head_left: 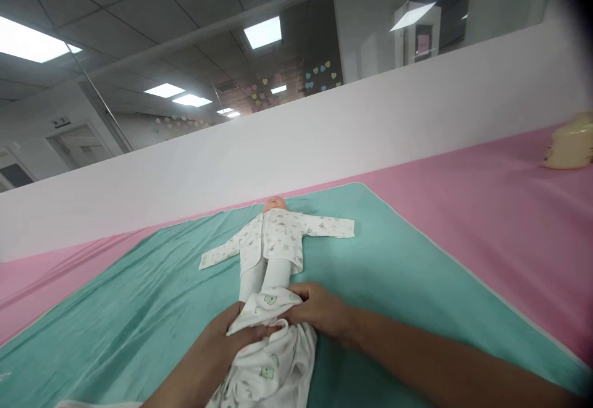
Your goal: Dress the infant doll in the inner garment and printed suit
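A baby doll [275,204] lies on its back, head away from me, in a white printed long-sleeved top [283,235] with both sleeves spread out. White legs [277,274] show below the top. Around the lower legs are bunched white baby pants [266,365] with small green animal prints. My left hand [234,334] grips the pants' fabric on the left side, thumb and fingers closed on it. On the other side my right hand [315,310] pinches the upper edge of the same pants. The doll's feet are hidden in the cloth.
Under the doll a green sheet [393,284] with a pale edge covers part of a pink surface [500,210]. A yellowish container [569,142] stands at the far right. Behind runs a low white wall [296,142] with glass or mirror panels above.
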The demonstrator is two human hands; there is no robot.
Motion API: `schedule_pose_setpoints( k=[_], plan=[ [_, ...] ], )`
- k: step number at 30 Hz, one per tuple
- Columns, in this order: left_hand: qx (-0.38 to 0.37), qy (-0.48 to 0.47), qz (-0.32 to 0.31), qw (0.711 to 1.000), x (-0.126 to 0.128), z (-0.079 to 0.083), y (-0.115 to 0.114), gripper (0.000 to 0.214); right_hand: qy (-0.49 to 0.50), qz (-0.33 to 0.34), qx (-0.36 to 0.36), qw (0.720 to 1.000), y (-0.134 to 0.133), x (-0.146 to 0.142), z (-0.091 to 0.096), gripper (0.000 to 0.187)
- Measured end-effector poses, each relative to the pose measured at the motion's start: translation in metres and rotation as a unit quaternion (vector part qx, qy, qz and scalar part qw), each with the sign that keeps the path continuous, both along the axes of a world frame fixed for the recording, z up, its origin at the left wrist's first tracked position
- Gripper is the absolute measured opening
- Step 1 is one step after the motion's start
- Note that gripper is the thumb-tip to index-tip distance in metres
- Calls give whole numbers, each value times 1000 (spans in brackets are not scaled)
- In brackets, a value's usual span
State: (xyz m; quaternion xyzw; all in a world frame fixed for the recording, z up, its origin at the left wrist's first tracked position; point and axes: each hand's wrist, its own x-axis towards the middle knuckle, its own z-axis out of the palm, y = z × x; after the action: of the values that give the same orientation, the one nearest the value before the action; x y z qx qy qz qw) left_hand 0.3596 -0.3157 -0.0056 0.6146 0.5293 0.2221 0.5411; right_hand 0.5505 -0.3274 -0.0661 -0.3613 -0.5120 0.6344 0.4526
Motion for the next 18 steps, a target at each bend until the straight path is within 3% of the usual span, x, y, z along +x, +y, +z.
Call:
schedule_pose_setpoints(
  k=[3,8,14,18],
  plan=[
    [5,25,-15,1000,-2,-10,-1,58,-6,-5,3,1000,2,-1,-4,24],
    [86,53,-3,995,-6,-22,-3,48,-21,-17,10,1000,2,-1,-5,26],
    [30,-3,-38,999,-18,-12,13,46,-12,3,42,999,2,0,1,33],
    [5,-28,-24,999,-23,-14,31,44,11,18,60,998,2,1,3,34]
  ],
)
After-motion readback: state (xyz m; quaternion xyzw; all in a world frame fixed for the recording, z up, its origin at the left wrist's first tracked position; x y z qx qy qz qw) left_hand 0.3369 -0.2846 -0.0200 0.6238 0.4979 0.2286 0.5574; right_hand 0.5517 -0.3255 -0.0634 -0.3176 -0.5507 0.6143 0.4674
